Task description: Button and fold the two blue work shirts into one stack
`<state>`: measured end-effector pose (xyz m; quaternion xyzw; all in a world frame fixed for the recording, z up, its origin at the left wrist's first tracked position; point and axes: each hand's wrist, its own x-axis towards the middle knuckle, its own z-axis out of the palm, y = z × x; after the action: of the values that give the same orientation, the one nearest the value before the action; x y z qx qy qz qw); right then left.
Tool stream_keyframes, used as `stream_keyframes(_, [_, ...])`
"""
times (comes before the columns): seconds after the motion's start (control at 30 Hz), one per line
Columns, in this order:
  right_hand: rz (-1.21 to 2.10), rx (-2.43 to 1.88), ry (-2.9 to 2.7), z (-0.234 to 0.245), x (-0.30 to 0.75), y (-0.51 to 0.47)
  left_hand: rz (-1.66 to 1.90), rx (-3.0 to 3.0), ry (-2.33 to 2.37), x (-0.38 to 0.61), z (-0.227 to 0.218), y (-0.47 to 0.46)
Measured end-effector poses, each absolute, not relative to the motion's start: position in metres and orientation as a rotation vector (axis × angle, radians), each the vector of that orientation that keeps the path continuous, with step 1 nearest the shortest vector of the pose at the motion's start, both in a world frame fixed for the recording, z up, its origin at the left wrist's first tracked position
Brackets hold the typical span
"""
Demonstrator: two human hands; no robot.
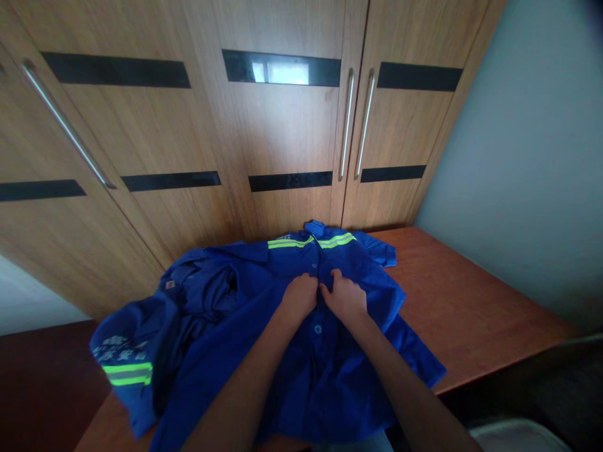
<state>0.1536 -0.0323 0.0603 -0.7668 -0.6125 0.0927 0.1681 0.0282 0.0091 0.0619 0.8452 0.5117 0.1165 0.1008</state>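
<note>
A blue short-sleeved work shirt [287,326] lies front up on the wooden surface, with yellow-green reflective strips across its chest and buttons down the middle. At the front placket, my left hand [300,296] is closed on the fabric edge. Just to its right, my right hand [346,297] has its fingers curled on the other side of the placket, thumb towards the left hand. A button [318,329] shows below the hands. What lies under the fingertips is hidden.
More bunched blue clothing [141,339], with white lettering and a reflective strip, lies at the left. Behind stands a wooden wardrobe [287,125] with metal handles. The reddish-brown surface [452,301] extends right to a pale wall [532,157]. A dark object [541,383] is at lower right.
</note>
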Motion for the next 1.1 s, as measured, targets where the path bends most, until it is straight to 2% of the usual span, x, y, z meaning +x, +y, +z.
stream_keyframes(0.17, [0.473, -2.145, -1.601, 0.040, 0.167, -0.026, 0.371, 2.411, 1.548, 0.016, 0.051, 0.008])
stream_keyframes(0.37, [0.866, -1.672, -1.233, 0.011, 0.176, -0.023, 0.637, 2.273, 1.430, 0.004, 0.047, 0.004])
stream_keyframes(0.6, [1.054, -1.472, -1.153, 0.025, 0.165, -0.026, 0.959, 1.898, 1.310, 0.006, 0.048, 0.010])
stream_keyframes(0.83, [0.969, -1.385, -0.972, 0.040, 0.157, -0.025, 1.018, 1.654, 1.207, 0.012, 0.043, 0.009])
stream_keyframes(1.1, [0.910, -1.353, -1.046, 0.038, 0.158, -0.025, 1.073, 1.834, 1.261, 0.014, 0.040, 0.000])
